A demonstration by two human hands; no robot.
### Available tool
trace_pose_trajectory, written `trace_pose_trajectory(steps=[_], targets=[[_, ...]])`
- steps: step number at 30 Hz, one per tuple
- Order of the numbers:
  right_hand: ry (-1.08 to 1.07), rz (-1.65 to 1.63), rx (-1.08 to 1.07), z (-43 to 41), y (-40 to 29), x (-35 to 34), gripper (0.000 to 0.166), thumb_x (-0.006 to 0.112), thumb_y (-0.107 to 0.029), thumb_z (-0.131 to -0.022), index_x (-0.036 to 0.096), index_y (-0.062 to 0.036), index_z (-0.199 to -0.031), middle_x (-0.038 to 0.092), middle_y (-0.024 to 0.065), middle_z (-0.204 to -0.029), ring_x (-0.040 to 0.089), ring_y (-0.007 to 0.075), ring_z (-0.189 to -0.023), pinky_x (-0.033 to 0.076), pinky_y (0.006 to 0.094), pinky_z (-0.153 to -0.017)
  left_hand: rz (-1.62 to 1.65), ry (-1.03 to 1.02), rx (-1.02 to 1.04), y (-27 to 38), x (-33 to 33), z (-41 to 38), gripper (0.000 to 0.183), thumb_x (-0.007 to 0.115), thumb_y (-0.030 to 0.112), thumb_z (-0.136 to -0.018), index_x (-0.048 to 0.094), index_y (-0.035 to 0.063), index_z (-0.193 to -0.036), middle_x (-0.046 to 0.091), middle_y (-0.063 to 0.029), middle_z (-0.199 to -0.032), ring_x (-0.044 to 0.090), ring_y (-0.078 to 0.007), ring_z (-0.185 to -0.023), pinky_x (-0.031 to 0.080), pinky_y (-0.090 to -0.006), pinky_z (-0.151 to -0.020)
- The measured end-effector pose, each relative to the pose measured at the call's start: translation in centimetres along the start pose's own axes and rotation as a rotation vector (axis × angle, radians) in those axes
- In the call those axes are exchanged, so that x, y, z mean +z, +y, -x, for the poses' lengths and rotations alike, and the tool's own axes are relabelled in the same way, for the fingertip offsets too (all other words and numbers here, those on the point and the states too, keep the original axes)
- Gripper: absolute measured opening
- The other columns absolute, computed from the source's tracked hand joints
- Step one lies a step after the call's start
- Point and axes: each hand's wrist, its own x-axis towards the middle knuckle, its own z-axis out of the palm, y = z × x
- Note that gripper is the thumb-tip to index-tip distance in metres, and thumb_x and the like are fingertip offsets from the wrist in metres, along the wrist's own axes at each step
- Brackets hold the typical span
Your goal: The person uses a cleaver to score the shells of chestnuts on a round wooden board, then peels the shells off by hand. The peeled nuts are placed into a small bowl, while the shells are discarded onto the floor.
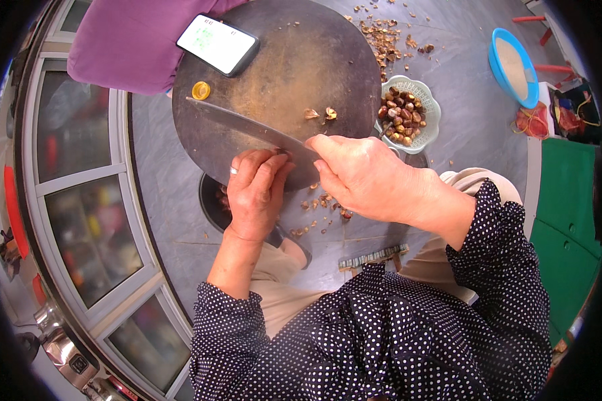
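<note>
My right hand point(366, 175) grips a cleaver at its handle end. The cleaver's broad grey blade point(261, 133) stretches left across a round dark wooden chopping block point(301, 60). My left hand point(256, 193), with a ring on one finger, is bent at the block's near edge, fingertips close to the blade. A small dark brown nut, mostly hidden, shows at those fingertips. Shell pieces point(331, 114) lie on the block beyond the blade. Right of the block, a pale green scalloped plastic basket point(433, 118) holds many brown chestnuts point(405, 116).
A lit smartphone point(218, 45) and a yellow bottle cap point(200, 90) rest on the block's left side. Below its near edge stands a dark pot point(211, 203). Shells point(381, 40) litter the floor. A blue basin point(499, 65) is far right; a purple cushion point(120, 45) is upper left.
</note>
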Motion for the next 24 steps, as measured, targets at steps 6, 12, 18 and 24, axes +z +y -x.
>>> trace_pose_trajectory(steps=[6, 12, 18, 24], targets=[[-0.028, -0.071, 0.001, -0.3, 0.1, -0.2, 0.013, 0.062, -0.016, -0.075, 0.068, -0.0045, -0.074, 0.053, 0.0061, -0.083, 0.061, 0.0165, -0.077, 0.055, 0.0256, -0.059, 0.031, 0.022, -0.038, -0.1, 0.2, 0.4, 0.027, 0.081, -0.005, -0.067, 0.068, 0.0042, -0.089, 0.064, -0.0073, -0.088, 0.062, -0.0238, -0.083, 0.052, -0.0334, -0.073], [-0.134, -0.311, 0.078, -1.0, 0.3, -0.6, 0.01, 0.061, -0.011, -0.078, 0.062, -0.0004, -0.078, 0.055, 0.0128, -0.075, 0.065, 0.0261, -0.065, 0.053, 0.0325, -0.054, 0.103, 0.042, -0.032, -0.3, 0.3, 1.0, 0.029, 0.082, -0.007, -0.065, 0.069, 0.0035, -0.088, 0.063, -0.0075, -0.088, 0.061, -0.0224, -0.082, 0.052, -0.0324, -0.071], [-0.266, -0.579, 0.288, -2.1, 0.2, -2.2, 0.015, 0.058, -0.005, -0.083, 0.049, 0.0049, -0.09, 0.059, 0.0231, -0.063, 0.065, 0.0418, -0.063, 0.052, 0.0446, -0.053, 0.153, 0.053, 0.002, -0.3, 0.4, 1.0, 0.03, 0.082, -0.008, -0.063, 0.069, 0.0032, -0.088, 0.064, -0.0077, -0.088, 0.061, -0.0233, -0.081, 0.053, -0.0325, -0.07], [-0.341, -0.662, 0.363, -2.9, 0.0, -2.8, 0.014, 0.058, -0.002, -0.081, 0.049, 0.0067, -0.087, 0.06, 0.0255, -0.066, 0.064, 0.0441, -0.064, 0.051, 0.0472, -0.054, 0.159, 0.038, 0.035, -0.4, 0.1, 1.4, 0.032, 0.081, -0.008, -0.061, 0.069, 0.0035, -0.088, 0.064, -0.0078, -0.089, 0.061, -0.0243, -0.081, 0.053, -0.0327, -0.069]])
